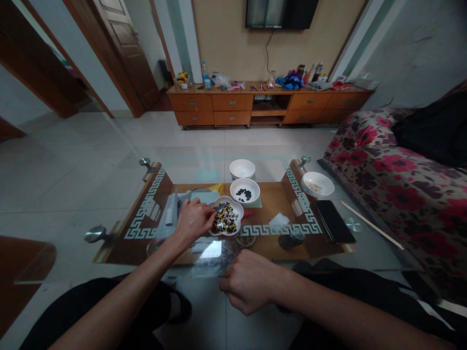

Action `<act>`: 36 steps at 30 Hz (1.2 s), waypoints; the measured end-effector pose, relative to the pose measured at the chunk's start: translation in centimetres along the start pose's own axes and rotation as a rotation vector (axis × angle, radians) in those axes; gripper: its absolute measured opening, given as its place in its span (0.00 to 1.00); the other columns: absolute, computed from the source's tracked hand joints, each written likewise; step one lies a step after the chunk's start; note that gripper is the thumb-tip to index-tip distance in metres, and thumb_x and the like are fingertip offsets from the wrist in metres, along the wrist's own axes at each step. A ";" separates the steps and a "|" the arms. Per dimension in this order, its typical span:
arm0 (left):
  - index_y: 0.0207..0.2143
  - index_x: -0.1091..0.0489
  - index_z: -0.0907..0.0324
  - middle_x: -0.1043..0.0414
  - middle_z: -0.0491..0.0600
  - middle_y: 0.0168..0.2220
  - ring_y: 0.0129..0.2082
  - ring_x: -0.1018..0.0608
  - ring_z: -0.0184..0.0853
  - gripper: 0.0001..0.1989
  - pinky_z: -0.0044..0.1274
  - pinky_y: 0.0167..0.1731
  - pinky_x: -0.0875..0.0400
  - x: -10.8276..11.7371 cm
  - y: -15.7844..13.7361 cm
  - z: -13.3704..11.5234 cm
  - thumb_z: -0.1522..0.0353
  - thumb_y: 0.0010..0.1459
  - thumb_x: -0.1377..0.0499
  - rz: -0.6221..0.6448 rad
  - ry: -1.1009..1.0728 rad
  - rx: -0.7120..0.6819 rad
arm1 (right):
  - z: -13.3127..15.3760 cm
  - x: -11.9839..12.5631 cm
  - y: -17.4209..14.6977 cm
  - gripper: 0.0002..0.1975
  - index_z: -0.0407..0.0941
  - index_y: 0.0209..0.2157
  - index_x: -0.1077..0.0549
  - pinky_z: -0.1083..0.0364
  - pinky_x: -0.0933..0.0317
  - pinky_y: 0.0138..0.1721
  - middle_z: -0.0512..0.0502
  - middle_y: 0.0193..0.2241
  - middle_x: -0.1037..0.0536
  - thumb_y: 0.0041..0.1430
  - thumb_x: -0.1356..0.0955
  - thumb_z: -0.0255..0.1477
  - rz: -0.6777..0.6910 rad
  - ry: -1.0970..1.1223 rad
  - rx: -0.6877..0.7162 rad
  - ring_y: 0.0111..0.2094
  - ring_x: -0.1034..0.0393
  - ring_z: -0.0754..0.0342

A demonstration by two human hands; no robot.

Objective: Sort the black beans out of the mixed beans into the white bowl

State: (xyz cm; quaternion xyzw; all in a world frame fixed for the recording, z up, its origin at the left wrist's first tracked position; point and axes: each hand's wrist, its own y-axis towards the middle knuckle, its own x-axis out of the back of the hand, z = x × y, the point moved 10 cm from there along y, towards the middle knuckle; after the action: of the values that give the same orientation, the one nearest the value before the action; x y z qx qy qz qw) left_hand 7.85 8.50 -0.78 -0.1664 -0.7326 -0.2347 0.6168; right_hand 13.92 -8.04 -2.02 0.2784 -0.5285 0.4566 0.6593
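My left hand pinches slim metal tweezers, whose tips reach over a white flower-shaped dish. Mixed beans and grains in black, yellow and pale colours fill that dish. Just behind it, a round white bowl holds several black beans. Farther back stands another white bowl with nothing visible inside. Pale pieces lie in a third white bowl to the right. Closed in a loose fist, my right hand is at the table's near edge, with no object showing in it.
The glass table has a patterned border and a lower wooden shelf with papers beneath. A black phone-like slab and a thin wooden stick lie at right. A floral sofa flanks the right side; a cluttered cabinet stands beyond.
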 end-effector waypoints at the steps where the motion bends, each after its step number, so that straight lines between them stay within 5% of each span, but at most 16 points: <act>1: 0.32 0.18 0.53 0.18 0.50 0.31 0.38 0.26 0.44 0.15 0.35 0.42 0.43 0.0 0.0 0.0 0.63 0.68 0.43 -0.002 0.001 -0.002 | 0.0 0.0 0.0 0.09 0.44 0.36 0.20 0.49 0.51 0.25 0.48 0.29 0.19 0.63 0.30 0.34 0.005 -0.001 -0.002 0.27 0.27 0.51; 36: 0.31 0.18 0.55 0.18 0.52 0.32 0.38 0.27 0.46 0.16 0.35 0.40 0.46 1.1 -0.4 -0.7 0.62 0.68 0.43 0.007 0.075 -0.059 | 0.1 0.0 -0.2 0.09 0.44 0.34 0.20 0.49 0.49 0.25 0.47 0.28 0.19 0.62 0.30 0.34 -0.021 0.009 0.012 0.27 0.27 0.50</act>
State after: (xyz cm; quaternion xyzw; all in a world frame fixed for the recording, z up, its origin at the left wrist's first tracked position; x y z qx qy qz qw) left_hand 8.04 7.69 0.32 -0.1784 -0.7012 -0.2601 0.6394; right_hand 14.04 -8.18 -1.98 0.2857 -0.5197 0.4541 0.6649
